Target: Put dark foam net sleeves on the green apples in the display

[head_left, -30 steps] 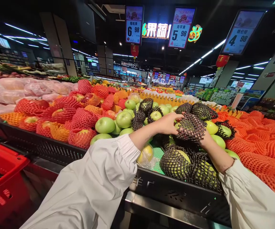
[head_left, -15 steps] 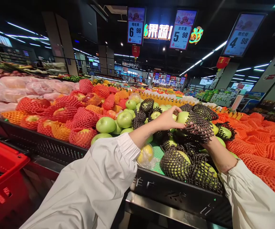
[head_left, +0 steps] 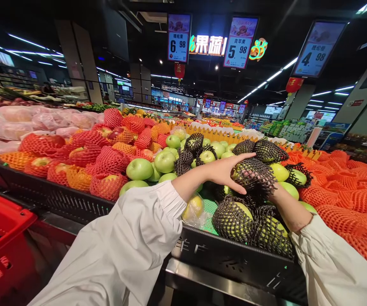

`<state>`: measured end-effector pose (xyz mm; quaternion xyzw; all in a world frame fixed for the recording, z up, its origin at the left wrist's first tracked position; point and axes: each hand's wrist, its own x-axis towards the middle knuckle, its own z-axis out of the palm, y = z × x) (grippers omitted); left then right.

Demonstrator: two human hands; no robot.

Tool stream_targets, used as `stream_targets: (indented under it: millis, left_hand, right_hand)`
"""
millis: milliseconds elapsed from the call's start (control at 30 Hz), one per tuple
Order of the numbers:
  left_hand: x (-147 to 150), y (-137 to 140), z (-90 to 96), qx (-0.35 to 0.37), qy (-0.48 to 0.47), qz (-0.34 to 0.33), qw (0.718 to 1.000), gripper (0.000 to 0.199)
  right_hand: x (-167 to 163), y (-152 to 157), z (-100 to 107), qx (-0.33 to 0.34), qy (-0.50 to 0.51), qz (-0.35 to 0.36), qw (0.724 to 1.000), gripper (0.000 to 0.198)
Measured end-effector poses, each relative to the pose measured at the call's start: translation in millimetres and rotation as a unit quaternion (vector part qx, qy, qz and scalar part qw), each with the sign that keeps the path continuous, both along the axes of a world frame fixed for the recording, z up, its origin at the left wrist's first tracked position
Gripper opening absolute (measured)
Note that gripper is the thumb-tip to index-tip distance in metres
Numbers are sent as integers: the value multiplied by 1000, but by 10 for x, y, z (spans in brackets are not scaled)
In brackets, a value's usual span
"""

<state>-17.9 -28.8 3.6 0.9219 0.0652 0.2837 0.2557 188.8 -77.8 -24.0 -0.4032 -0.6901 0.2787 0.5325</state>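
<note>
A green apple in a black foam net (head_left: 254, 173) is between my two hands, above the heap. My left hand (head_left: 223, 171) curves round its left side, the thumb below and the fingers above, against the mesh. From the right, my right hand (head_left: 274, 193) reaches to the net; skin shows through the mesh, and most of its fingers are hidden behind or inside it. Bare green apples (head_left: 165, 161) lie left of my hands. Two netted green apples (head_left: 232, 216) rest below, by the front of the black display bin (head_left: 215, 250).
Apples in red and orange nets (head_left: 110, 159) fill the left side. Fruit in orange foam nets (head_left: 343, 191) lies to the right. A plastic-wrapped yellow fruit (head_left: 193, 207) sits near the front edge. A red shopping basket (head_left: 5, 238) stands at lower left. Price signs (head_left: 241, 42) hang overhead.
The black net now covers the apple's bare left end. My left hand has shifted slightly down, from pinching the bare apple to curving round the netted one.
</note>
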Motion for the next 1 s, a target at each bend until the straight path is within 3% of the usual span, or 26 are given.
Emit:
stream_targets:
  millis: [100, 233, 367, 433, 567, 700, 833, 1000]
  left_hand:
    - [40, -7, -20, 70, -8, 51, 996, 85]
    - [54, -10, -5, 59, -69, 183, 979, 83]
    - [14, -5, 37, 31, -134, 280, 950, 89]
    - [-11, -13, 56, 39, -140, 303, 942, 90]
    - [-32, -61, 74, 87, -53, 316, 943, 91]
    - [-11, -75, 48, 127, -16, 291, 948, 94]
    - [19, -41, 12, 128, -39, 272, 953, 91]
    - [75, -16, -21, 98, -56, 231, 966, 86]
  right_hand:
    - [-36, 33, -13, 1, 8, 9, 1000, 50]
    - [-37, 67, 13, 25, 40, 2, 999, 40]
    - [35, 30, 60, 112, 58, -131, 983, 38]
    - [54, -22, 89, 174, 27, -164, 971, 44]
    - [19, -127, 156, 302, -139, -159, 929, 80]
    - [-35, -142, 171, 332, -311, -104, 884, 100]
    - [-26, -72, 105, 279, -338, -48, 897, 125]
    - [1, -22, 57, 249, -321, -79, 910, 120]
